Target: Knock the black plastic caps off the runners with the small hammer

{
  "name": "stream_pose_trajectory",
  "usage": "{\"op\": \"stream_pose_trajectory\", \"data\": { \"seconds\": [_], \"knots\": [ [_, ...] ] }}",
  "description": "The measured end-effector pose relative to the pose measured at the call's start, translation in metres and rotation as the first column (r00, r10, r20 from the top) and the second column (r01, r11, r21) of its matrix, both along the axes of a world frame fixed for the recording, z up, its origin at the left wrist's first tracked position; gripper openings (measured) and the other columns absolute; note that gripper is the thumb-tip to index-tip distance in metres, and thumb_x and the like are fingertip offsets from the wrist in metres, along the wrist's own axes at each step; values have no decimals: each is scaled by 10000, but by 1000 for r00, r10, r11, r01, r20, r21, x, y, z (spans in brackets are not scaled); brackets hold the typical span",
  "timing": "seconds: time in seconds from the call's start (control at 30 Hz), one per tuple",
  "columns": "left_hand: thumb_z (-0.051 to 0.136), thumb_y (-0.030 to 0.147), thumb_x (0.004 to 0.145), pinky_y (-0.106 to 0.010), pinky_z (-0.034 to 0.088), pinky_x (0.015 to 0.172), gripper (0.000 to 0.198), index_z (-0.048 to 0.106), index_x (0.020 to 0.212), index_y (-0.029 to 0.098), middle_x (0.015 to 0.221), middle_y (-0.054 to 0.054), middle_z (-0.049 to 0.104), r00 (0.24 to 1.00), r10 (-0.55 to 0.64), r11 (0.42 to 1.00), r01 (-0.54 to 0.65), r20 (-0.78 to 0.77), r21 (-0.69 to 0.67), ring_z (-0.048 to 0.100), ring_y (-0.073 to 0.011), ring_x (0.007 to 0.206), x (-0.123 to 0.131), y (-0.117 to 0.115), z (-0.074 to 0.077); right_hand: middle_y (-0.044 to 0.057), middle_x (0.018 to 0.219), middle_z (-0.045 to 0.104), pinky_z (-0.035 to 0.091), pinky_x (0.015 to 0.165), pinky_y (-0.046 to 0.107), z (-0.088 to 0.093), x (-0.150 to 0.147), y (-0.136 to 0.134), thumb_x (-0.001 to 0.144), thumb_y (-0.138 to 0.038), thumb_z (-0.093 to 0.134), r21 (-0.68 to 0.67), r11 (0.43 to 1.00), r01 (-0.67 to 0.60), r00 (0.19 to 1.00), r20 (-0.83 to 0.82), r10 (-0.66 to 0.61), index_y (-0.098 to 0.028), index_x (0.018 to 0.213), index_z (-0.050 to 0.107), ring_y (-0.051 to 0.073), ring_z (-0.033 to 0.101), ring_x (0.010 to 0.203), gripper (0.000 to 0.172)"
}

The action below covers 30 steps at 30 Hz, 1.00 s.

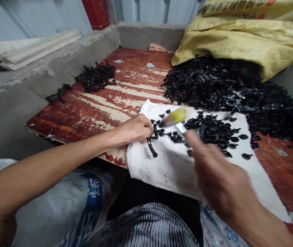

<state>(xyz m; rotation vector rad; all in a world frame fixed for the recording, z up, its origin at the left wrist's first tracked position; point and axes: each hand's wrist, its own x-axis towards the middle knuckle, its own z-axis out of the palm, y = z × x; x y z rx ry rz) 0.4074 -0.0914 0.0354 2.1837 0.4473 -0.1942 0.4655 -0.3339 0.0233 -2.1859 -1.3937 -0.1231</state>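
On the white cloth [167,168], my left hand [142,128] is closed on a black jointed plastic part [151,145], whose arm and round ends stick out past the fingers. My right hand [215,168], blurred by motion, grips the pale handle of a hammer [176,116]. The hammer's yellowish head is smeared and hovers near the part; whether it touches cannot be made out. Small black suction-cup-like pieces [210,132] lie in a loose heap by the hammer, with several scattered around it.
A large pile of black jointed parts [213,85] spills from a yellow sack [239,41] at the back right. A smaller heap of black parts [96,77] sits on the worn red board [84,113]. Low concrete walls [151,36] border the board.
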Motion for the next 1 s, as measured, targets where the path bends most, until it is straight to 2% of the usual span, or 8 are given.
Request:
{"op": "stream_pose_trajectory", "data": {
  "seconds": [0.23, 0.37, 0.5, 0.63, 0.77, 0.83, 0.9, 1.0],
  "knots": [
    [516, 157, 704, -207, 229, 378, 173, 600, 553, 160, 464, 17, 535, 1000, 10, 1000, -10, 11, -10, 393, -76, 396, -1, 4, -12, 72, 841, 643, 510, 492, 247, -1, 4, 5, 907, -83, 424, 109, 994, -7, 995, 96, -4, -186, 1478, 381, 158, 607, 588, 582],
    [514, 181, 732, -211, 231, 387, 184, 578, 561, 157, 475, 19, 521, 1000, -17, 997, 16, 11, 69, 400, -81, 415, -1, 6, -8, 70, 781, 656, 486, 455, 270, -4, 8, 8, 907, -126, 396, -16, 1000, -8, 998, 63, 9, -169, 1392, 505, 171, 599, 535, 499],
    [479, 192, 788, -206, 246, 435, 192, 541, 609, 158, 511, 47, 458, 981, -164, 984, 154, 109, 90, 371, -68, 461, -7, -9, 9, 61, 804, 657, 516, 579, 288, 7, 12, 17, 920, -272, 479, 173, 981, 93, 968, -248, -48, -163, 1179, 604, 173, 611, 639, 307],
    [450, 196, 840, -209, 274, 481, 221, 530, 637, 157, 541, 55, 424, 945, -293, 955, 284, 147, 80, 372, -68, 508, -16, -35, 21, -53, 549, 473, 389, 412, 229, 10, 8, 28, 846, -411, 600, 141, 975, 170, 742, -669, -32, -200, 841, 581, 107, 436, 448, 213],
    [557, 309, 839, -234, 391, 599, 159, 618, 855, 163, 713, 21, 566, 961, -78, 997, 70, 264, 40, 499, -101, 646, -27, -40, 13, -80, 509, 436, 299, 336, 208, 1, 2, 32, 816, -441, 620, 186, 957, 222, 577, -817, 25, -199, 781, 550, 73, 350, 372, 254],
    [646, 407, 793, -258, 441, 649, 332, 590, 1022, 174, 885, -18, 616, 949, 114, 990, -85, 295, -110, 558, -130, 752, -34, -38, 5, -84, 496, 443, 302, 328, 204, -1, 2, 33, 802, -454, 634, 224, 929, 296, 538, -843, 31, -206, 771, 528, 74, 358, 366, 271],
    [686, 452, 759, -271, 475, 649, 425, 563, 1055, 173, 945, -43, 618, 951, 221, 920, -131, 216, -368, 592, -151, 802, -38, -40, 0, -86, 482, 452, 303, 325, 202, -2, 1, 35, 795, -461, 646, 235, 908, 347, 508, -861, 29, -213, 776, 510, 80, 371, 366, 283],
    [733, 398, 722, -258, 498, 577, 364, 567, 936, 155, 821, -27, 609, 956, 292, 643, -182, 18, -744, 623, -149, 726, -40, -53, -1, -80, 492, 459, 294, 333, 203, -3, -3, 40, 820, -446, 629, 240, 915, 324, 533, -846, 34, -212, 783, 510, 80, 373, 374, 266]
  ]
}}
